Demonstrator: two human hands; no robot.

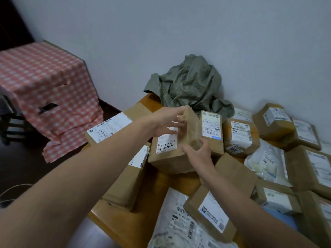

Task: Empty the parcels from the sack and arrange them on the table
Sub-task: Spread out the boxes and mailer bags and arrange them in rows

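Brown box [170, 158] is held between both hands over the middle of the wooden worktop [143, 219]. A white label [166, 144] with "4432" handwritten on it is seen on the upper face. The box is tilted; whether its lower edge rests on the wood cannot be told

Left hand [166, 120]: fingers are curled over the box's far upper edge, so the box is gripped. Right hand [197, 151]: fingers are wrapped round the near right corner, also gripping

Grey-green sack [189, 83] is crumpled and slack at the far corner of the worktop, against the wall [179, 24]

Parcels are spread over the worktop all round the held box:
- A labelled carton [212, 133] stands just beside it on the right.
- A large flat carton [111, 129] lies to the left at the worktop's edge.
- Another carton [129, 181] lies nearer, under the left forearm.
- A white mailing bag [175, 222] and a brown padded envelope [209, 210] are overlapped at the near edge, envelope on top.
- More cartons and a pale plastic bag [265, 161] are crowded along the right side.

Off the worktop, at left, a red-and-white checked cloth [44, 77] is draped over a piece of furniture
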